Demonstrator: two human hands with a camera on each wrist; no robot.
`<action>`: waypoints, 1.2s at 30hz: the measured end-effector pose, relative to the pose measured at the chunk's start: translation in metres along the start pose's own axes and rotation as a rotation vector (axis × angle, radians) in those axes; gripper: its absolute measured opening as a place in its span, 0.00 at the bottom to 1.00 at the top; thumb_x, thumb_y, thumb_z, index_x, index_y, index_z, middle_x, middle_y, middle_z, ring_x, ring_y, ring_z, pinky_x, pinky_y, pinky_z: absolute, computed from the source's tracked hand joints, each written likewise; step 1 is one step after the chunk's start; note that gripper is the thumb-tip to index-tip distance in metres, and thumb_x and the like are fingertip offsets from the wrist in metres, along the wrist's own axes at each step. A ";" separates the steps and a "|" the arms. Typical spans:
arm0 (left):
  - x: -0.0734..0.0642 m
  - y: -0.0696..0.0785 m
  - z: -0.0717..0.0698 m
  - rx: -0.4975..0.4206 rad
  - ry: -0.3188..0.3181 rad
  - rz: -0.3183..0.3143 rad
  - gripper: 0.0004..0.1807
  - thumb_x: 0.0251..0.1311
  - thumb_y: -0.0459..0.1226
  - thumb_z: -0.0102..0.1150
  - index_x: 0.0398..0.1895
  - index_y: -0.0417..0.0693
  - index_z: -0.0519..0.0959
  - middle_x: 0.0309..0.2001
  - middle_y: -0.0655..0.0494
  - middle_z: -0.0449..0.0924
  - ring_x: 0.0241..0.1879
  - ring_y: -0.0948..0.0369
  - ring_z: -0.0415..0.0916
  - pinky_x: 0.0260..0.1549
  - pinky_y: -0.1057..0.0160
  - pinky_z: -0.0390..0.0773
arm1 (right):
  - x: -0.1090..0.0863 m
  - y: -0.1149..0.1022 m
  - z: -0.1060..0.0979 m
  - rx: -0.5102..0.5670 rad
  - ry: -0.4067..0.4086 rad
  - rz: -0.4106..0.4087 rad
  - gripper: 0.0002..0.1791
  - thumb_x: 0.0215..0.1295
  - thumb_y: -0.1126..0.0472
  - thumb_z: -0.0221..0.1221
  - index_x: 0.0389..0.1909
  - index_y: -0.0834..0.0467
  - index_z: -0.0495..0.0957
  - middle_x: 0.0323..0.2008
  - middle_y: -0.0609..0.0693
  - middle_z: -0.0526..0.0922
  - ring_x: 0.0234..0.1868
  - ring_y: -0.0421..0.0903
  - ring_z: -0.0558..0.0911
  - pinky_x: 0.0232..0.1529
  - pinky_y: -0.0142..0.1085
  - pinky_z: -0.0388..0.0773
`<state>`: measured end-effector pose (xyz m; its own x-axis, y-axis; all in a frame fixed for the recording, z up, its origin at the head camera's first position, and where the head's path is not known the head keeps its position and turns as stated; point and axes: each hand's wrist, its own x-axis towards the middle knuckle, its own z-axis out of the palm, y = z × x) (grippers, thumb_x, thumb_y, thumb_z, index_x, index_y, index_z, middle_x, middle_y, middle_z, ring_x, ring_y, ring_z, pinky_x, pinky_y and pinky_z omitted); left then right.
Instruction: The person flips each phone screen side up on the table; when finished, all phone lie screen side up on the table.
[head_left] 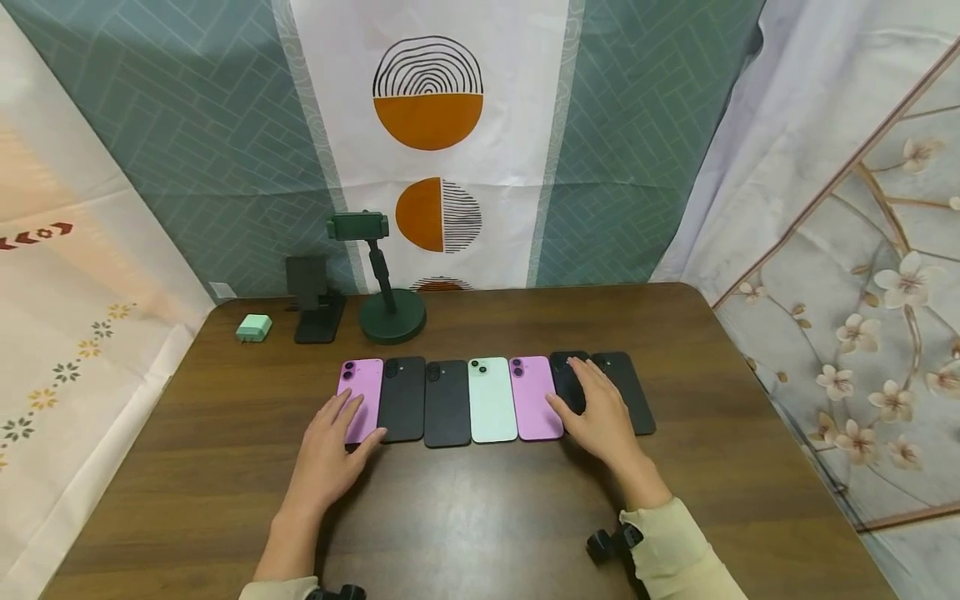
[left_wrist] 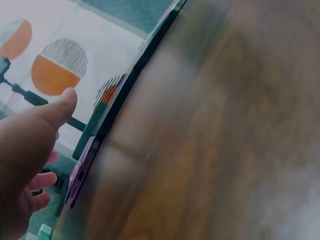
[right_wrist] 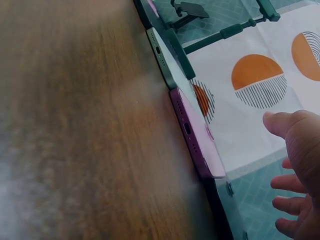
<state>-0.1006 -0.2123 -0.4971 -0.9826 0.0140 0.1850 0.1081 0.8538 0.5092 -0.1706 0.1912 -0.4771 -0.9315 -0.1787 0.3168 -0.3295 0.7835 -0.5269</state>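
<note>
Several smartphones lie face down, side by side in a row on the table. At the left end is a pink phone (head_left: pixel 367 377); my left hand (head_left: pixel 330 454) is over it with fingers spread. Then come a black phone (head_left: pixel 402 400), another black phone (head_left: pixel 447 404), a mint-green phone (head_left: pixel 492 402) and a second pink phone (head_left: pixel 534 400). My right hand (head_left: pixel 602 421) hovers over the two right-end phones, a black phone (head_left: pixel 564 382) and a dark phone (head_left: pixel 632 396), partly covering both. In the wrist views, both thumbs stand clear of the phones. Neither hand grips anything.
Behind the row stand a green round-based phone holder (head_left: pixel 392 317) and a black folding stand (head_left: pixel 318 321). A mint charger plug (head_left: pixel 253 327) lies at the back left of the wooden table (head_left: pixel 480 525). Hanging cloths (head_left: pixel 637 125) enclose the table at the back and sides.
</note>
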 end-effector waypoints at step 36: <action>0.021 0.010 -0.013 0.267 0.032 0.076 0.51 0.60 0.71 0.51 0.78 0.49 0.62 0.80 0.42 0.48 0.78 0.38 0.39 0.69 0.26 0.35 | -0.015 0.016 -0.021 -0.348 -0.057 0.074 0.59 0.61 0.22 0.52 0.81 0.57 0.50 0.81 0.59 0.44 0.80 0.62 0.33 0.70 0.71 0.29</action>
<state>-0.1180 -0.2101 -0.4769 -0.9674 0.0704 0.2432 0.1337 0.9578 0.2544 -0.1589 0.2194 -0.4736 -0.9612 -0.1388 0.2386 -0.1976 0.9496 -0.2433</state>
